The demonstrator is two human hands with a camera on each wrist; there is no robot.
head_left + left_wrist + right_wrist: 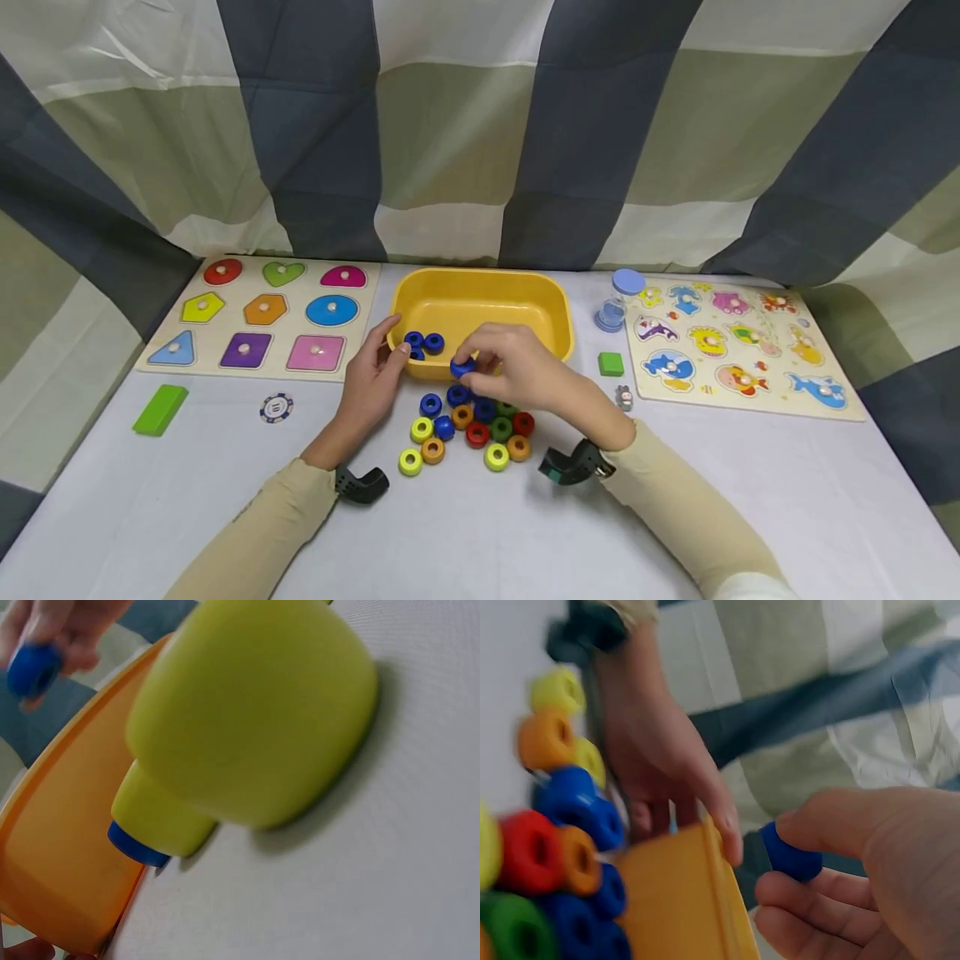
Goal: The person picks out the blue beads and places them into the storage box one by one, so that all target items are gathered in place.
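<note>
The tray [487, 312] stands just beyond the pile, I'd guess to keep the reach short. The left hand [375, 375] holds its near left corner, thumb over the rim, fingers outside, probably to steady it. The right hand [517, 362], slanting in over the near rim, pinches a blue ring [462, 367] between thumb and fingers; more blue rings [433, 348] lie inside, and the pile [483, 410] of mixed colours sits in front.

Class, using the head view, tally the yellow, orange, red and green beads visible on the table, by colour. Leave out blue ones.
Yellow beads: 3
Orange beads: 3
Red beads: 2
Green beads: 2
Total: 10 in view; the right hand could be hiding others.
</note>
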